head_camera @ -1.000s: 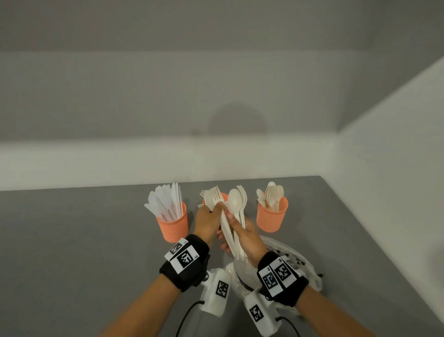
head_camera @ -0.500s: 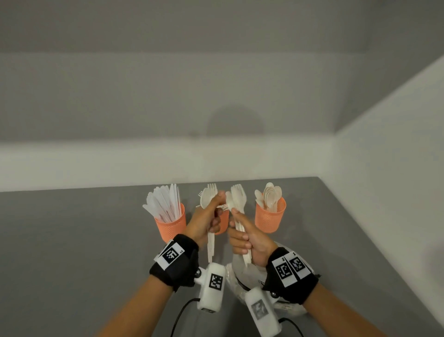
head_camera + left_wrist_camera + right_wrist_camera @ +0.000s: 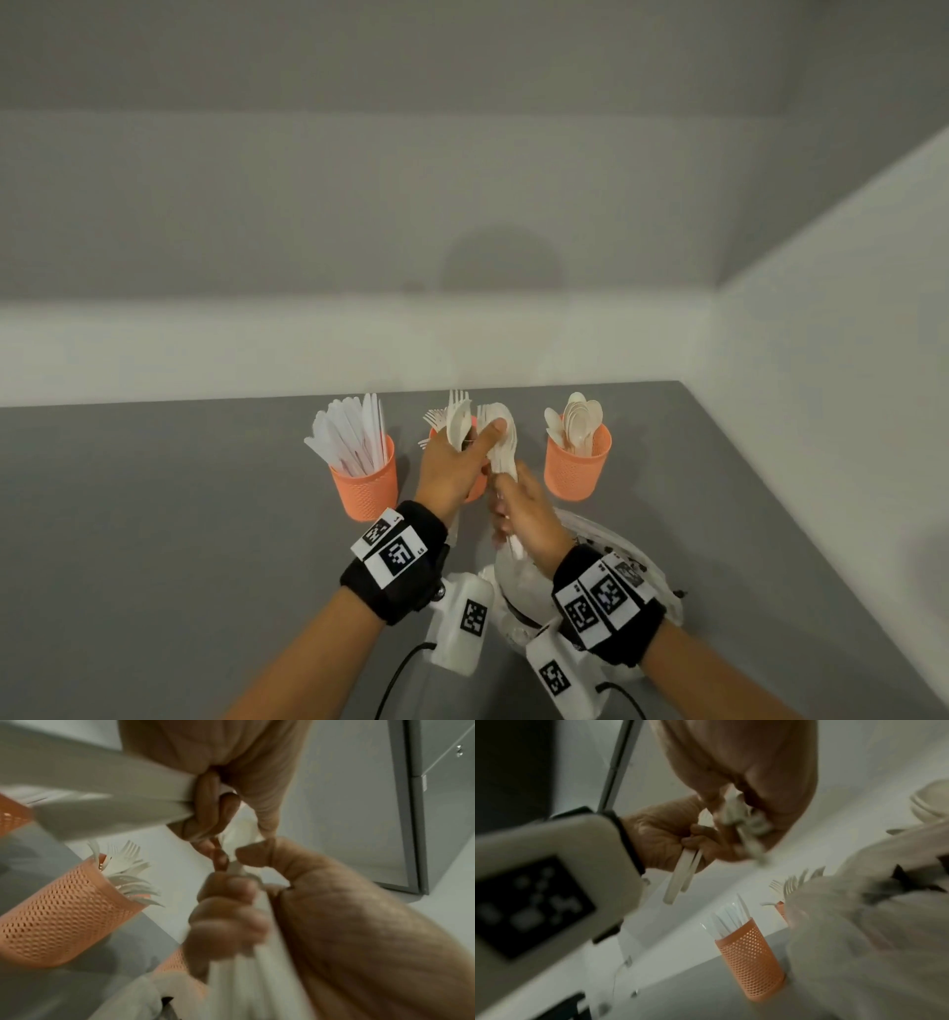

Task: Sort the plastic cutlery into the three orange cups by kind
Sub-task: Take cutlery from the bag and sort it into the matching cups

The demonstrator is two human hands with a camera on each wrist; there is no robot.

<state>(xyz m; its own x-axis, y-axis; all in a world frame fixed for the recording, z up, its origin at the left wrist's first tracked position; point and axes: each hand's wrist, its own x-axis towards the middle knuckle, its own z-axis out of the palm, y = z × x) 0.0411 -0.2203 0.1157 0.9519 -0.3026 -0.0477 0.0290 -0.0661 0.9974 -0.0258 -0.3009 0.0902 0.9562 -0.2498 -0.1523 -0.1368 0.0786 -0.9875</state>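
held cutlery: a bunch of white plastic pieces (image 3: pixel 506 442), fork tines showing at its top, raised in front of the middle cup (image 3: pixel 475 485). right hand (image 3: pixel 529 519) clenches the handles low down. left hand (image 3: pixel 454 470) grasps a few pieces (image 3: pixel 457 424) of its own while its thumb presses on the bunch's heads, likely to part one kind from the rest.
cups, three, orange mesh, in a row on the grey surface (image 3: pixel 154 514): left cup (image 3: pixel 365 485) holds knives (image 3: pixel 349 431); middle cup holds forks, largely hidden behind the hands; right cup (image 3: pixel 577 470) holds spoons (image 3: pixel 577 424). heads stand up so the kinds read at a glance.
clear bag (image 3: pixel 616 550) lies beneath the right wrist, probably the supply.
writing: black-and-white square marker tags on both wristbands (image 3: pixel 395 552); no readable text or brand.
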